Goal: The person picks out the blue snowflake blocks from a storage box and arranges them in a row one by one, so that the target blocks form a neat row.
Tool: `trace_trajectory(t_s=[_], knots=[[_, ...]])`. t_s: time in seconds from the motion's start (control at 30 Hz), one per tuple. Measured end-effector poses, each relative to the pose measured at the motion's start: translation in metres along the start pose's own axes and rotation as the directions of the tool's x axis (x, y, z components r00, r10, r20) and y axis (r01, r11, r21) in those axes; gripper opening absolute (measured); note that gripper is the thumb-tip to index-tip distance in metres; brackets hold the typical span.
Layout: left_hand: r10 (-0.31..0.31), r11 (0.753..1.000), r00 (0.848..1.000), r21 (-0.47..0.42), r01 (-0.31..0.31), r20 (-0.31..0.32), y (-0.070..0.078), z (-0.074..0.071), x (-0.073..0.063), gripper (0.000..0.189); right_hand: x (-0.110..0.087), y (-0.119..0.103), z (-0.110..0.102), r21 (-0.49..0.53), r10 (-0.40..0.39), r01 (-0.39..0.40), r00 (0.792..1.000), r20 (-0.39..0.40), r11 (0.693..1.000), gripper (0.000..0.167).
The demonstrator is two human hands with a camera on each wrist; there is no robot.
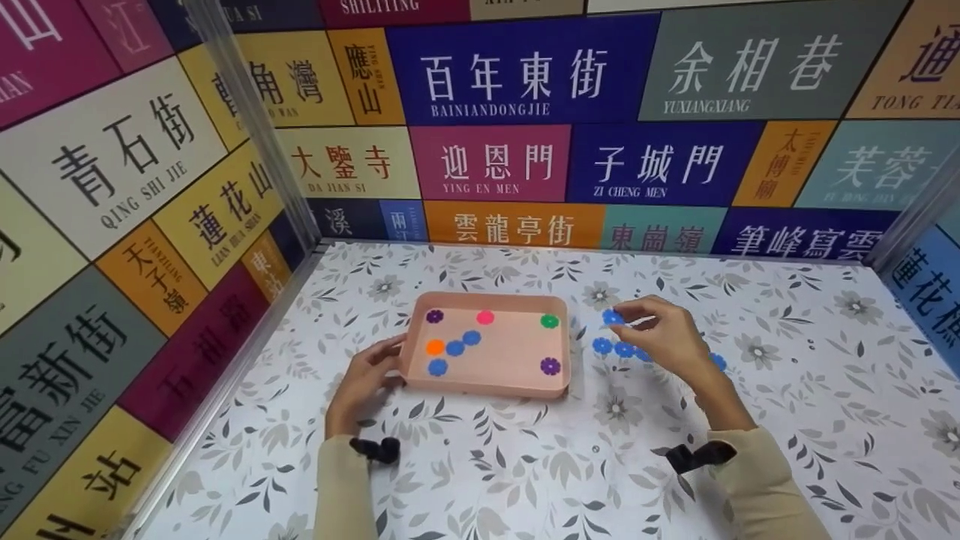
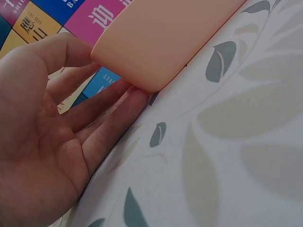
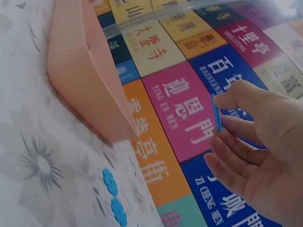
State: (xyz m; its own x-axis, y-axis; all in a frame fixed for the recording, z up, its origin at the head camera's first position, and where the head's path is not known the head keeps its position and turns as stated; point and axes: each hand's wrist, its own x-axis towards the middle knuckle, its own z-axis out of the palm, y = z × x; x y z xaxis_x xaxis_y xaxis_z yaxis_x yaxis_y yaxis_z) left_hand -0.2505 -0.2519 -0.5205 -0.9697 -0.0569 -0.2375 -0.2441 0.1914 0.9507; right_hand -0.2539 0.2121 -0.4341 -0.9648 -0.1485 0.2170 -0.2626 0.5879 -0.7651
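My right hand point(image 1: 664, 334) pinches a blue flower-shaped disc point(image 1: 613, 317) between thumb and fingertip, raised to the right of the tray; the right wrist view shows that disc point(image 3: 216, 113) edge-on. A pink rectangular tray point(image 1: 495, 388) lies on the table. My left hand point(image 1: 367, 379) is at its left end, and in the left wrist view the fingers point(image 2: 111, 118) extend to the lower corner of the tray wall. Inside the tray are an orange disc point(image 1: 436, 348), a pink disc point(image 1: 485, 318), a green disc point(image 1: 550, 321), two purple discs point(image 1: 550, 366) and three blue discs point(image 1: 455, 348).
More blue discs point(image 1: 602, 346) lie in a row on the table right of the tray, partly hidden by my right hand. A white cloth point(image 1: 487, 472) with grey leaves and flowers covers the table. Walls with colourful sign panels point(image 1: 517, 75) stand behind and at the sides.
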Motion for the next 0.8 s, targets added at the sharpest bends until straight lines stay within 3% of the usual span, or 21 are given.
trace_trajectory(t_s=[0.3, 0.5, 0.7, 0.8], knots=[[0.019, 1.0, 1.0, 0.005, -0.019, -0.007, 0.004, 0.002, 0.0, 0.045, -0.008, 0.029, -0.038, -0.058, 0.041, -0.041, 0.999, -0.001, 0.997, 0.044], [-0.004, 1.0, 1.0, -0.002, 0.004, -0.003, 0.005, 0.003, -0.001, 0.043, -0.012, 0.049, -0.057, -0.078, 0.068, -0.069, 0.997, -0.025, 0.995, 0.046], [0.068, 0.997, 0.998, -0.026, -0.068, 0.0, 0.0, 0.0, -0.001, 0.047, -0.018, 0.071, -0.075, -0.061, 0.117, -0.118, 0.993, -0.029, 0.991, 0.051], [0.053, 0.998, 0.999, -0.021, -0.053, -0.001, -0.001, -0.002, -0.001, 0.048, -0.021, 0.083, -0.084, -0.05, 0.135, -0.138, 0.99, -0.046, 0.989, 0.053]])
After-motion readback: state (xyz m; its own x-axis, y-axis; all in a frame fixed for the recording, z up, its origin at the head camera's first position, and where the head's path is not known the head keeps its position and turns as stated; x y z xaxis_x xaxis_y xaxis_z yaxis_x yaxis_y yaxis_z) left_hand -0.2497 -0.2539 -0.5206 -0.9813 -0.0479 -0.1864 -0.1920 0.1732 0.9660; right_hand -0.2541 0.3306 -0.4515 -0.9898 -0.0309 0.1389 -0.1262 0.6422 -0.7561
